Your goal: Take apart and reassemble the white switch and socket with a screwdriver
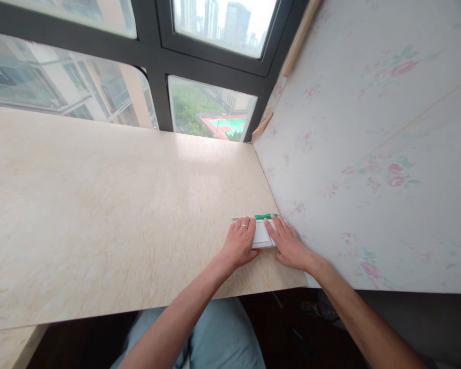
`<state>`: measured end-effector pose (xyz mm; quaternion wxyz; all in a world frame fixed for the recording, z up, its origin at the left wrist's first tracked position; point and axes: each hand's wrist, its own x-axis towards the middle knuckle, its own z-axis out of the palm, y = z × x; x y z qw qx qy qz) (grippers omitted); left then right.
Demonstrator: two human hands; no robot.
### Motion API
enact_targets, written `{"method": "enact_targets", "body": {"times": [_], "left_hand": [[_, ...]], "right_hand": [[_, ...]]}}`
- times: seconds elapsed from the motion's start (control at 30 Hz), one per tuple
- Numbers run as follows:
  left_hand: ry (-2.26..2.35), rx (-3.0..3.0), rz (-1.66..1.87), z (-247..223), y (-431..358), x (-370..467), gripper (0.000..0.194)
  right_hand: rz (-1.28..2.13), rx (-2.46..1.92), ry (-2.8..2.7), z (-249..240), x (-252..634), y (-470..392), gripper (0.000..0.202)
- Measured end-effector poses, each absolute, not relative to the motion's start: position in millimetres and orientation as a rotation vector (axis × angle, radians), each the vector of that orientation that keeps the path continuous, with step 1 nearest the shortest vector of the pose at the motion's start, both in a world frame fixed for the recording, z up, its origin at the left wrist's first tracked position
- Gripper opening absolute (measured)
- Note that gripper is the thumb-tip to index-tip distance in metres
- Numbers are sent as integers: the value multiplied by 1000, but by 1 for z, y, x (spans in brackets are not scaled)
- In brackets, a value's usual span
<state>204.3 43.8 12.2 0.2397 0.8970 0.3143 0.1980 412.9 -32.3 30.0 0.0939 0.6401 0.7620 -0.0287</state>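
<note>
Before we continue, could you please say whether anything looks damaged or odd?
Yes, at the lower right of the window frame, a tan strip curls away from the floral wall, as if peeling. Nothing looks spilled around the hands.

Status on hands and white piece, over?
Left hand on white piece's left end, right hand on its right. Piece at ledge's right end. Green-handled tool just beyond; floral wall close at right.

White panel point(262, 236), green handle point(265, 216), cream veined sill point(100, 205), pink-flowered white wallpaper point(349, 118)
</note>
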Motion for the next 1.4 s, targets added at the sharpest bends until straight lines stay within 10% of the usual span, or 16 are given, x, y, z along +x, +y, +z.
{"method": "enact_targets", "body": {"times": [0.37, 1.0, 1.4], "left_hand": [[835, 2418, 563, 13, 53, 164, 108], [1482, 2207, 693, 20, 35, -134, 110], [1577, 2081, 564, 23, 33, -216, 105]], "right_hand": [[-188, 1953, 2188, 37, 408, -29, 107], [-83, 1916, 2483, 19, 399, -32, 94], [-430, 1674, 2758, 33, 250, 20, 99]]}}
